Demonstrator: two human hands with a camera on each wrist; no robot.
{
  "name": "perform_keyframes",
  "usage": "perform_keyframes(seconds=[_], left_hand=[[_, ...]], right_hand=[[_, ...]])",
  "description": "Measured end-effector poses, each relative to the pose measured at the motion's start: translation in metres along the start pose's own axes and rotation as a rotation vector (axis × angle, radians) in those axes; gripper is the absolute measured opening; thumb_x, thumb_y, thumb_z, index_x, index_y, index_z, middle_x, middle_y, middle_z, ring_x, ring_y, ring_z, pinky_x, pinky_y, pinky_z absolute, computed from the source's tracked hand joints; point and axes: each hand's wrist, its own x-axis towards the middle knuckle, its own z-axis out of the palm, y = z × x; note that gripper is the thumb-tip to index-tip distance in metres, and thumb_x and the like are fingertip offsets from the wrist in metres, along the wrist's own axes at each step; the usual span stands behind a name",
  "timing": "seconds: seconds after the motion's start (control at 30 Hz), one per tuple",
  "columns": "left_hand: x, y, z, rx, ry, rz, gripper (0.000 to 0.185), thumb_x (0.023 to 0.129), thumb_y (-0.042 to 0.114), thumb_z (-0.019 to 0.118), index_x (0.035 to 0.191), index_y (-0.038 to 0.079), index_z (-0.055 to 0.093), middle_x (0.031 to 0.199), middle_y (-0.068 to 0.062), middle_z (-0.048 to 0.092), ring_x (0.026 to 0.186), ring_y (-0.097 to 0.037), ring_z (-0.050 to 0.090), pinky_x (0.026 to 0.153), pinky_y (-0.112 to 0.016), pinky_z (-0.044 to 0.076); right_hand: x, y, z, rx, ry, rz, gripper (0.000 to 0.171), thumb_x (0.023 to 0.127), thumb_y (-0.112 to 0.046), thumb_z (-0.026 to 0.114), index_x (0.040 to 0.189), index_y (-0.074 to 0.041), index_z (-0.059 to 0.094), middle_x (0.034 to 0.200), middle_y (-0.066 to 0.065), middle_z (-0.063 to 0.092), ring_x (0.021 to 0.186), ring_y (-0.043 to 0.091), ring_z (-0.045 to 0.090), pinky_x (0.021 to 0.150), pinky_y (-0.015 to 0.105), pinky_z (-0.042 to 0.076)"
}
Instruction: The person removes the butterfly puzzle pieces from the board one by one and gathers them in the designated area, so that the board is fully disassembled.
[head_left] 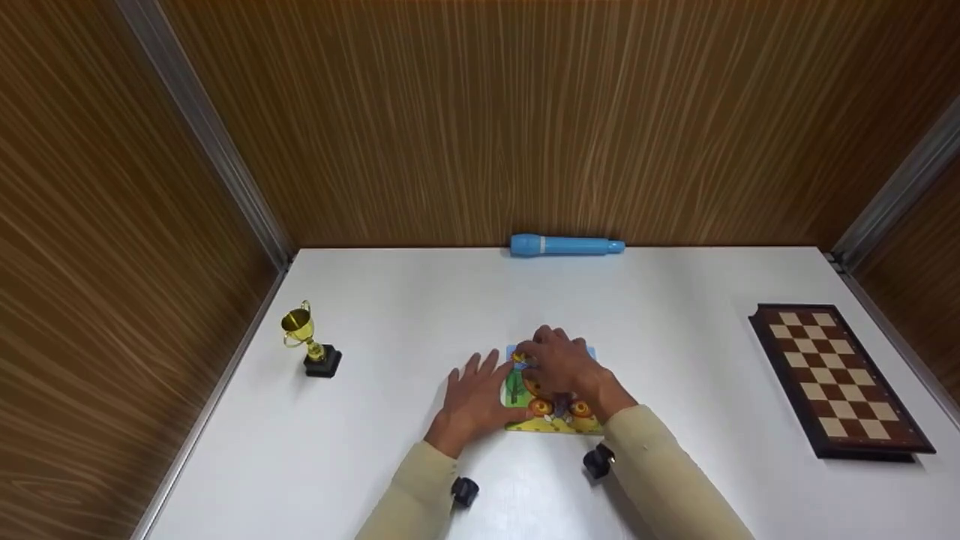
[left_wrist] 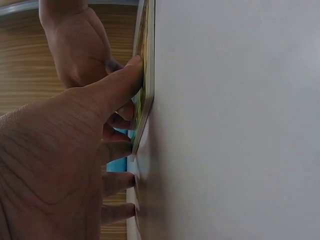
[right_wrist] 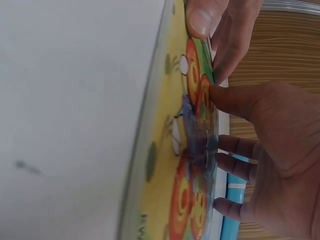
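A flat jigsaw board [head_left: 555,426] with a butterfly picture lies on the white table between the hands. My left hand [head_left: 472,401] is at its left side, fingers spread on the table and thumb over the lower left part. In the left wrist view the thumb [left_wrist: 117,87] rests on the board's face near its pale edge. My right hand [head_left: 559,362] arches over the upper part and hides much of the picture. The right wrist view shows its thumb [right_wrist: 235,100] and spread fingertips touching the board's surface around the butterfly [right_wrist: 195,130].
A small gold trophy cup [head_left: 298,325] on a black base stands at the left. A blue toy microphone [head_left: 566,245] lies along the back wall. At the right is a chessboard [head_left: 840,379]. Wood-grain panels [head_left: 480,120] enclose the table's back and sides.
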Motion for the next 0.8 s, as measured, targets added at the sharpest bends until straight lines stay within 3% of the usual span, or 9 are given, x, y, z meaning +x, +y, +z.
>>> perform_keyframes(seconds=[0.2,0.4,0.8], left_hand=[[-0.0004,-0.0001,0.0000,-0.014,-0.007,-0.012,0.091,0.077,0.066,0.066,0.150,0.022,0.037,0.161,-0.006,0.025,0.149,-0.034,0.019,0.115,-0.061,0.019],[0.0003,-0.0003,-0.0004,-0.018,-0.011,-0.010,0.092,0.076,0.068,0.065,0.151,0.022,0.037,0.161,-0.006,0.025,0.149,-0.034,0.019,0.115,-0.061,0.018],[-0.0011,-0.0001,-0.0002,-0.015,-0.005,-0.006,0.091,0.077,0.069,0.064,0.151,0.024,0.036,0.161,-0.006,0.024,0.149,-0.034,0.018,0.115,-0.061,0.018]], right_hand=[[0.0058,-0.0009,-0.0023,0.002,-0.036,0.000,0.041,0.091,-0.034,0.066,0.131,-0.032,0.058,0.125,0.007,0.049,0.114,0.024,0.046,0.099,0.057,0.040],[0.0086,0.0002,-0.0020,0.077,-0.094,-0.004,0.042,0.093,-0.028,0.064,0.134,-0.030,0.056,0.124,0.009,0.049,0.106,0.022,0.050,0.097,0.048,0.049],[0.0104,0.0002,-0.0084,0.104,-0.128,0.017,0.046,0.088,-0.028,0.070,0.132,-0.029,0.056,0.120,0.007,0.050,0.102,0.020,0.052,0.095,0.046,0.051]])
